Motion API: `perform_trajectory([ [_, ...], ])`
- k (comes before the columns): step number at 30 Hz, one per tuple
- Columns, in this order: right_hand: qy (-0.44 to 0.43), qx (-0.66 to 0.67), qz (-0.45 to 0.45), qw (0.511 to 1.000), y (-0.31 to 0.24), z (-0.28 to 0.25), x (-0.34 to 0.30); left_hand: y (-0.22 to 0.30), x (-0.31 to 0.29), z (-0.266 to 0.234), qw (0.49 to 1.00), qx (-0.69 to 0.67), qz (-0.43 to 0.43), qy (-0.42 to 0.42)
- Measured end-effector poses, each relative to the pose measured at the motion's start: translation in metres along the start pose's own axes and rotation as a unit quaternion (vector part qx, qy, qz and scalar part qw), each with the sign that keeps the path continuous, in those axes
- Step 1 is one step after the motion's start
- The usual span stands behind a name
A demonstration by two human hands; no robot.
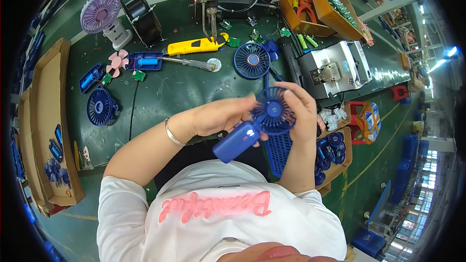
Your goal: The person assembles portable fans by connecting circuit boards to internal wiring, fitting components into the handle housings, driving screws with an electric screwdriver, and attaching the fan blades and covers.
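Observation:
Close in front of my body I hold a blue handheld fan (237, 141), its handle pointing down and to the left. My left hand (221, 115) is closed at the fan's neck, thumb near the round cage and some fingertips hidden behind the handle. Round the right rim of the cage wraps my right hand (303, 111). Just beyond, on the green workbench (165, 92), lies a separate round blue fan cage (252, 60). Another blue fan head (100, 106) sits on the left, near opened blue handle shells (144, 61) and a pink fan blade (117, 62).
A yellow utility knife (194, 46) and a screwdriver (189, 63) lie mid-bench, below a soldering stand (212, 14). A purple-and-white fan (101, 13) stands far left. Cardboard trays (41, 92) flank the left side. At right are a silver machine (335, 70) and a box of blue parts (345, 162).

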State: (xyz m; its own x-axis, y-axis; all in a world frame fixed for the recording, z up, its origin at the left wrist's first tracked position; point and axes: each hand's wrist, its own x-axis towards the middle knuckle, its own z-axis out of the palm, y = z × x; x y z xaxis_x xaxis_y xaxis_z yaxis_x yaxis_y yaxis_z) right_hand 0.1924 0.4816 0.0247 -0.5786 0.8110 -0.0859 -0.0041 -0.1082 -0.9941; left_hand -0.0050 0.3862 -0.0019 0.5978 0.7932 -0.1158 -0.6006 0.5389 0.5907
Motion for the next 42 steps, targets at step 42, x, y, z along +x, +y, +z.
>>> perform_trajectory([
  [42,0.313,0.305,-0.081,0.896,0.018,-0.009,-0.007,-0.005,-0.001,-0.005,0.980,-0.068,0.181,0.045],
])
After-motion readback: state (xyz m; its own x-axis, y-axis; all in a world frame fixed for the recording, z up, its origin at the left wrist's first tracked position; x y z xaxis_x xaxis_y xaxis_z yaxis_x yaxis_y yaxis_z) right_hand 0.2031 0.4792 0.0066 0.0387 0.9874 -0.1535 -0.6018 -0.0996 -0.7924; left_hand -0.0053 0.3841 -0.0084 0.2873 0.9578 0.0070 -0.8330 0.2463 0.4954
